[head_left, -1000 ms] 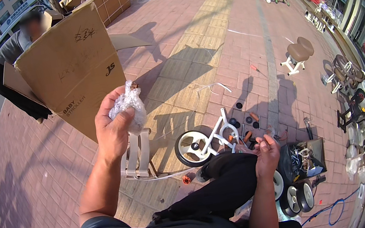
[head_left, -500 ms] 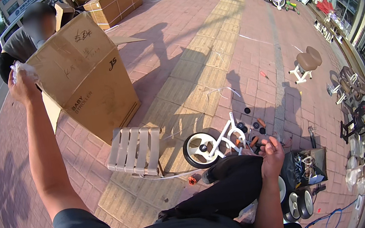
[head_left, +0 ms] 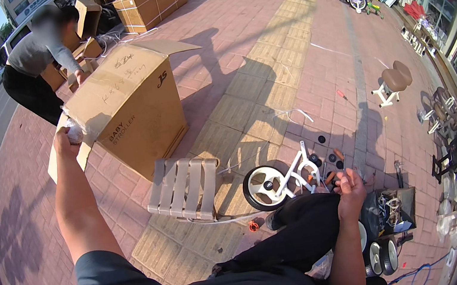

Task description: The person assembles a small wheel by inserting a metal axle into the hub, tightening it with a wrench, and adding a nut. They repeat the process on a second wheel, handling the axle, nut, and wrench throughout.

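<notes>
My left hand [head_left: 66, 144] is closed on a crumpled clear plastic wrap [head_left: 75, 133] at the near left corner of a big cardboard box [head_left: 144, 123]. The box stands tilted on the paving, with its top flaps spread. Over my right knee, my right hand [head_left: 350, 194] rests palm up, its fingers loosely curled and apart, with nothing visible in them. Beyond that knee lies a white frame [head_left: 292, 177] with a black-tyred white wheel [head_left: 263, 188]. A low stool with beige straps [head_left: 184, 189] stands beside the box.
Another person [head_left: 36, 57] bends behind the box, one hand near its far edge. Black wheel parts [head_left: 322, 139] and a red-handled screwdriver [head_left: 342, 94] lie ahead right. A tool box [head_left: 397, 210] and small wheels [head_left: 388, 256] sit by my right leg. A brown-seated stool [head_left: 396, 78] stands farther off.
My left hand has come down and slightly right with the plastic, and the box's near top edge has lowered with it. The other person now leans down, reaching toward the box. My right hand stays over the knee.
</notes>
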`<state>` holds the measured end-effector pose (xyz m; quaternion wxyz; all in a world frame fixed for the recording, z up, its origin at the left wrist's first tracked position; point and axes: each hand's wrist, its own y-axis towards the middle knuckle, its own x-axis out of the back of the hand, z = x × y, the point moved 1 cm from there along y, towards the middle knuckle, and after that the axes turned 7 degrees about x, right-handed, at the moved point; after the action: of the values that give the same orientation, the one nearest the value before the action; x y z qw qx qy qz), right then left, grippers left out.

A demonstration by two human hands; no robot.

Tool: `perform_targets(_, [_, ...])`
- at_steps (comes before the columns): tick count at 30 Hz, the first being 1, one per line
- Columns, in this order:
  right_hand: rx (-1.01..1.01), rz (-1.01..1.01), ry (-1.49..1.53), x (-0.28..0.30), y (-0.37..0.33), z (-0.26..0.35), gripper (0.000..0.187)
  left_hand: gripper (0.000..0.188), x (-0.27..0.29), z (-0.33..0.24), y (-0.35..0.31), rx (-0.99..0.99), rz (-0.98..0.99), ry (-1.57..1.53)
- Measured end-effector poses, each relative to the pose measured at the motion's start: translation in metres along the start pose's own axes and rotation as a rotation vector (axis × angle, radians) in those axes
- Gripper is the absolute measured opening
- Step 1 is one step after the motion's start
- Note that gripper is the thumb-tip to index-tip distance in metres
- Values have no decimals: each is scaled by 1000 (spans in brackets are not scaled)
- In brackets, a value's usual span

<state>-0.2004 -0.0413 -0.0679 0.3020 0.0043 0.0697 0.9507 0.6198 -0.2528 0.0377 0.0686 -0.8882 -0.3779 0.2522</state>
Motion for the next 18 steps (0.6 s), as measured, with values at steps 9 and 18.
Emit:
perform_targets(9, [14, 13, -13, -5, -2, -4, 38, 36, -14, 23, 4, 52, 254, 142])
perform_targets(18, [42, 83, -104, -19, -5, 5, 40, 52, -74, 21, -64, -239, 620, 2])
